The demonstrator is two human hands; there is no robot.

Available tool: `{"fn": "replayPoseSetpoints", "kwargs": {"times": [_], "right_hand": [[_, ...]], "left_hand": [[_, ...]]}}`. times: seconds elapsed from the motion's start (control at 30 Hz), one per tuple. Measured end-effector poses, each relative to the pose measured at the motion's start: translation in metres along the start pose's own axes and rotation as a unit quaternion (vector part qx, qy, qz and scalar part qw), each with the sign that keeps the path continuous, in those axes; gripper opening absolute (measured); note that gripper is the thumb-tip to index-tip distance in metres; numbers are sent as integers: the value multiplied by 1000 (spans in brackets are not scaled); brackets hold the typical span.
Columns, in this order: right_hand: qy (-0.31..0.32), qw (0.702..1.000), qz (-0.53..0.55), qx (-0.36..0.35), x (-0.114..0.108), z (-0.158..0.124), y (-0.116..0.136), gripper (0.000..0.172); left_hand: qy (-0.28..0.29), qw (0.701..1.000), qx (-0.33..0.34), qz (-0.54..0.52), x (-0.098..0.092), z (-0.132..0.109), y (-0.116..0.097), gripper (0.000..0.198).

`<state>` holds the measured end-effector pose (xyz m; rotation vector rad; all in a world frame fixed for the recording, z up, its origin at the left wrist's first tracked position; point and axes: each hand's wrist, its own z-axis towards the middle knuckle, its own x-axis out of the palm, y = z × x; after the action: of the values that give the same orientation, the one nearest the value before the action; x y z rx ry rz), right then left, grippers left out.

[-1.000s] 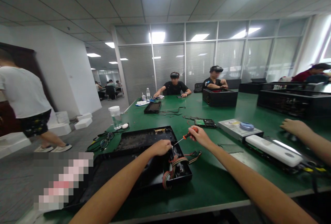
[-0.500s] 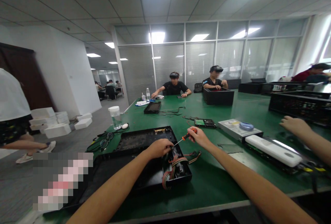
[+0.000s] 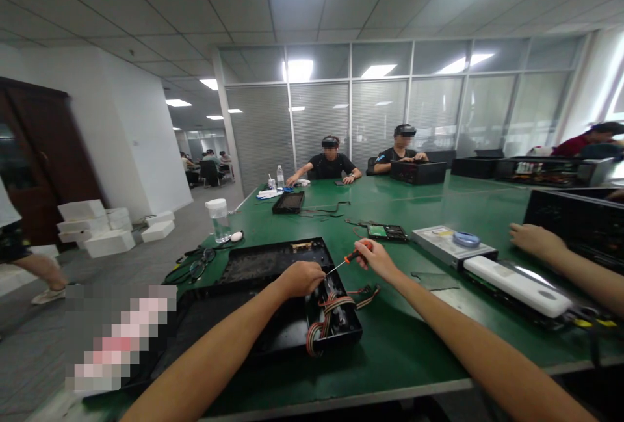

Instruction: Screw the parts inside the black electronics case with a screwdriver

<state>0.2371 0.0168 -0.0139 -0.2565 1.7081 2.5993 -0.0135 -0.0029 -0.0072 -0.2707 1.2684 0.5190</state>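
Note:
My right hand (image 3: pixel 379 262) is wrapped round the orange-and-black handle of a screwdriver (image 3: pixel 351 256). Its metal shaft slants down to the left, the tip close to the fingers of my left hand (image 3: pixel 303 278). Those fingers are pinched together over the right part of an open black metal case (image 3: pixel 263 258); whatever they hold is hidden. Striped ribbon cables (image 3: pixel 336 303) hang over the case's front right corner, beside my left hand. The exact spot where the tip touches is too small to make out.
Around the case on the green table (image 3: pixel 390 315) are a hard drive (image 3: pixel 385 232), an optical drive (image 3: pixel 439 243) with a blue ring of tape (image 3: pixel 465 238), a long white device (image 3: pixel 517 284), a water jar (image 3: pixel 220 220) and glasses (image 3: pixel 197 268). A co-worker's hand (image 3: pixel 539 242) reaches in at right.
My hands and the screwdriver have hardly moved. At right, the co-worker's hand has shifted left and a black case there is tilted up. The person walking at far left has moved further out of view.

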Motion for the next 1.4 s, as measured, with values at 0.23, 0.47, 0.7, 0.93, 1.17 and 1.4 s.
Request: {"fn": "replayPoseSetpoints", "kwargs": {"times": [0.23, 0.47, 0.7, 0.93, 1.17, 1.4], "right_hand": [[-23, 1000, 6, -13, -3, 2, -2, 38], [-30, 999, -4, -12, -7, 3, -2, 39], [-21, 999, -18, -16, -7, 1, 3, 38], [3, 999, -31, -11, -2, -3, 8, 38], [8, 999, -33, -17, -1, -4, 8, 38], [24, 997, -62, -30, -2, -7, 14, 33]], "left_hand": [[-43, 999, 3, -12, 0, 4, 5, 23], [-19, 1000, 15, 9, 0, 5, 6, 20], [-10, 1000, 2, -18, 1, 4, 7, 19], [-2, 994, -81, -71, 0, 5, 6, 15], [-7, 992, -93, -85, 1, 6, 4, 17], [20, 987, -97, -125, 1, 10, 6, 19]]}}
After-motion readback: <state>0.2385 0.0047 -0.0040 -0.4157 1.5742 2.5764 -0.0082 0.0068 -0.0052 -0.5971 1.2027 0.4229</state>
